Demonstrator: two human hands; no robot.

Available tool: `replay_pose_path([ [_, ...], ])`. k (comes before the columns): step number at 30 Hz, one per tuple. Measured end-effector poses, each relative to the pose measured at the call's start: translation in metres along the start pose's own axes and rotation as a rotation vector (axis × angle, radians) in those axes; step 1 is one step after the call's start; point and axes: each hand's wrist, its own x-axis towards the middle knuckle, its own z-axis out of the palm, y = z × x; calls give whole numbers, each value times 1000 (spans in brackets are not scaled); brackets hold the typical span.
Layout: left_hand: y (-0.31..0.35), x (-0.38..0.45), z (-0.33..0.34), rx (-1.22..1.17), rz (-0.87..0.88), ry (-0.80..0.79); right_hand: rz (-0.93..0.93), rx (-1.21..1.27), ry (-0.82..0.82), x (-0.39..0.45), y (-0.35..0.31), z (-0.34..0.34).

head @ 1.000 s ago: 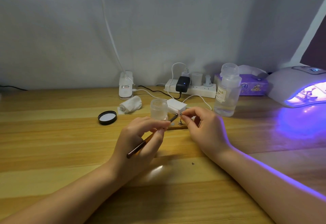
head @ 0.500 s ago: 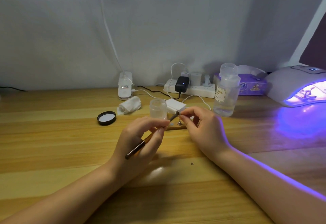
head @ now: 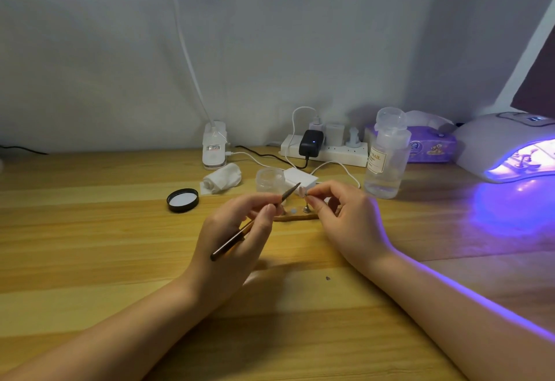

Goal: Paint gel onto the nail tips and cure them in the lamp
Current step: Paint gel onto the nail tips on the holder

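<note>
Between the hands, the left hand (head: pixel 232 232) grips the brush (head: pixel 255 221) and the right hand (head: pixel 345 215) pinches a nail tip (head: pixel 301 191); a loose pinch could smear gel.

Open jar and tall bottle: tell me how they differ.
The open jar is short and lidless, with a black lid lying apart to its left; the tall bottle is capped and labelled. The jar stands behind the hands, the bottle nearer the lit lamp. Both are clear and upright.

Two bare forearms enter from the lower frame edge — no sleeves, watch, rings or bracelets visible. Left hand (head: pixel 237 230) and right hand (head: pixel 350 220): short, unpainted nails. Violet light rims the right forearm — lower right.
</note>
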Motion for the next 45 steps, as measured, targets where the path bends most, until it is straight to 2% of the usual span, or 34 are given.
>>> replay_pose_path([
  [13, -9, -5, -4, 6, -116, -63, 36, 59, -34, 0, -2, 0],
  [18, -5, -1, -1, -109, -67, 20, 23, 124, -90, -1, -5, -1],
  [27, -7, -1, 0, -170, -37, 62, 40, 183, -101, -2, -6, -1],
  [45, -3, -3, 1, -226, -39, -32, 58, 141, -94, -2, -3, -1],
])
